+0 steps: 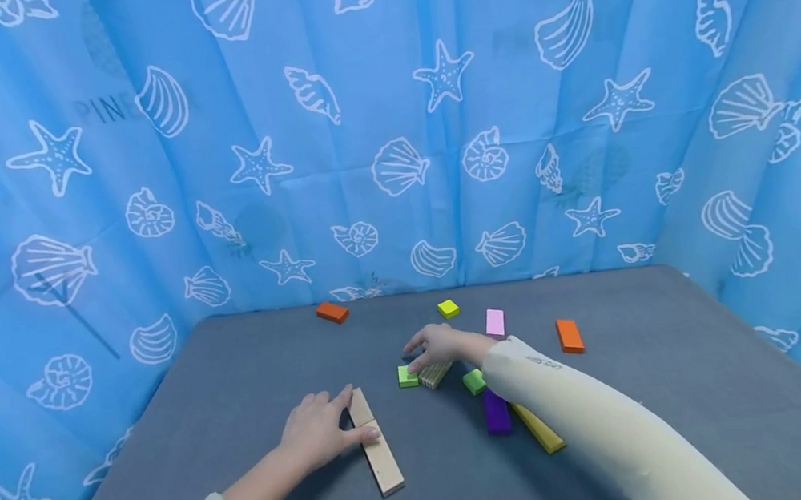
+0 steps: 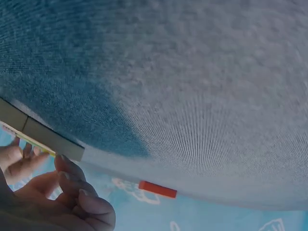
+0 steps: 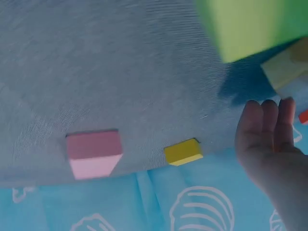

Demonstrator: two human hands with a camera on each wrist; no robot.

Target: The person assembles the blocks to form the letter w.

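- A grey, fine-ribbed cloth tabletop (image 1: 253,377) is backed by a creased blue curtain (image 1: 359,125), printed with white shells.
- Two flat, pale wooden blocks (image 1: 383,461), end to end at lower centre, are touched by the left hand (image 1: 319,429), fingers loosely extended.
- A light-green block (image 1: 407,377) and grooved pale wooden block (image 1: 433,376), centre, are overhung by the right hand (image 1: 443,345), thumb and fingers spread; contact cannot be told.
- A long mustard block (image 1: 541,430), lower right of centre, is partly hidden by the cream sleeve (image 1: 590,417).

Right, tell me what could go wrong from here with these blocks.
The left hand touches two pale wooden blocks laid end to end, so a push might shift them out of line. The right hand is close to the light green block and could knock it. The right sleeve partly hides the purple block in the head view; lowering that arm might bump it.
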